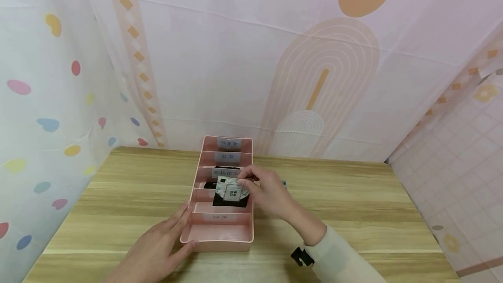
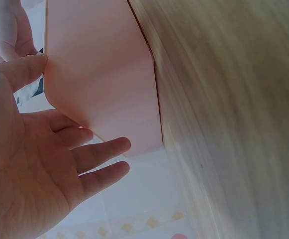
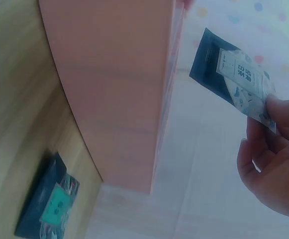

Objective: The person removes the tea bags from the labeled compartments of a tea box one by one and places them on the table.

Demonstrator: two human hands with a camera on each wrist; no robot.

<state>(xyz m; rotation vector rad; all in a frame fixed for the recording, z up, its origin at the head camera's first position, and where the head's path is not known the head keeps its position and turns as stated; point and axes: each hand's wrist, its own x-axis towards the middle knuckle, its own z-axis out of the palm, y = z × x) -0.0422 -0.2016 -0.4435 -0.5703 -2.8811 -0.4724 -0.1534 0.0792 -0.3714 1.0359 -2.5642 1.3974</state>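
Note:
A pink divided box (image 1: 223,246) with labelled compartments stands lengthwise on the table. My right hand (image 1: 271,190) pinches a black-and-silver tea sachet (image 1: 232,192) by one top corner, thumb against fingers. The sachet hangs above the box, over its second compartment from the front; the right wrist view has it raised above the rim. At the near left corner, my left hand (image 1: 159,239) touches the box, fingers along the left side and thumb at the front. In the left wrist view these fingers look relaxed, the outer two extended. Dark sachets (image 1: 209,185) lie in the middle compartment, partly covered.
Right of the box, another dark sachet with a green label (image 3: 55,205) lies on the wooden table (image 1: 353,213), mostly behind my right hand in the head view. Something black (image 1: 302,257) hangs by my right sleeve. Patterned curtains (image 1: 220,77) enclose the table's back and sides.

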